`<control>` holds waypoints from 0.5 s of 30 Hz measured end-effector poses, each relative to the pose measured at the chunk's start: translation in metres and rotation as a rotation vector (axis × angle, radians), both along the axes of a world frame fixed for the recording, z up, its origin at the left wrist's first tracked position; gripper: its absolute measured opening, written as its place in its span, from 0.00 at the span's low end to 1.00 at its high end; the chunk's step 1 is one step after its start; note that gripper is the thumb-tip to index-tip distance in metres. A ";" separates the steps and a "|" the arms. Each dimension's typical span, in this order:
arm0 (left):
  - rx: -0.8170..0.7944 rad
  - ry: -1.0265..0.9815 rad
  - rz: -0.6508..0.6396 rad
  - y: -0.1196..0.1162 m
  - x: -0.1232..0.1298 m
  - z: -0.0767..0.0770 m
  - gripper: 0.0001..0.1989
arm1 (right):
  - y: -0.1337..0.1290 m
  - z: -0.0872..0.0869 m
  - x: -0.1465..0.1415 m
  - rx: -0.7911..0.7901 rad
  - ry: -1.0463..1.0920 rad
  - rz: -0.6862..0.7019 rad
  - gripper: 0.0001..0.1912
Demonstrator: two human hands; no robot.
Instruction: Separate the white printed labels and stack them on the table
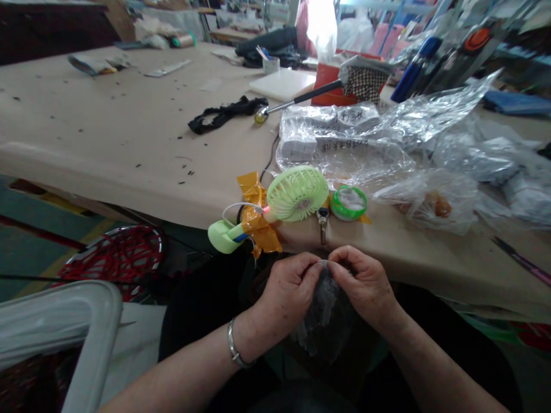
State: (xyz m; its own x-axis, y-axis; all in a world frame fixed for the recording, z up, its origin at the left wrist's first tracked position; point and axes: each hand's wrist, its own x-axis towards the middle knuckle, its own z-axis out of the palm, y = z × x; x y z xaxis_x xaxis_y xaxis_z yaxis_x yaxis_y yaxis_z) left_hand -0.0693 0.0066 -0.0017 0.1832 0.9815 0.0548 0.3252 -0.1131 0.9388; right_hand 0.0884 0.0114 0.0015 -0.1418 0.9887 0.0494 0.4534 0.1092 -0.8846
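Note:
My left hand (295, 287) and my right hand (364, 281) meet just off the table's front edge, above my lap. Both are closed in a pinch, thumb against forefinger, on the top edge of a thin translucent greyish sheet (327, 310). It hangs crumpled below the fingers; whether it is plastic film or sheer cloth I cannot tell. Beyond the hands, a small metal fitting with a dark knob (322, 223) sticks out at the table edge. Beside it are a light green fan (298, 194) and a round green-rimmed tub (349, 203) with white stuff inside.
Orange tape (262, 226) fixes the fan to the table (142, 126). Clear plastic bags (344, 155) with white packets lie behind. Scissors (520, 261) rest at the right edge. A hammer-like tool (301, 98) and black fabric strip (226, 113) lie farther back. A white chair (107, 304) stands left.

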 end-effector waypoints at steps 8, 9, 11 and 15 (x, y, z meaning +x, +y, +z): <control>0.096 0.069 0.012 0.004 -0.002 -0.005 0.11 | 0.006 -0.006 -0.003 0.174 -0.047 -0.009 0.05; 0.098 0.067 0.012 0.004 -0.002 -0.005 0.10 | 0.006 -0.006 -0.003 0.183 -0.047 -0.009 0.05; 0.099 0.067 0.015 0.005 -0.002 -0.005 0.11 | 0.006 -0.006 -0.004 0.193 -0.042 -0.010 0.05; 0.114 0.079 0.027 0.008 -0.002 -0.007 0.11 | 0.007 -0.005 -0.004 0.203 -0.031 -0.019 0.05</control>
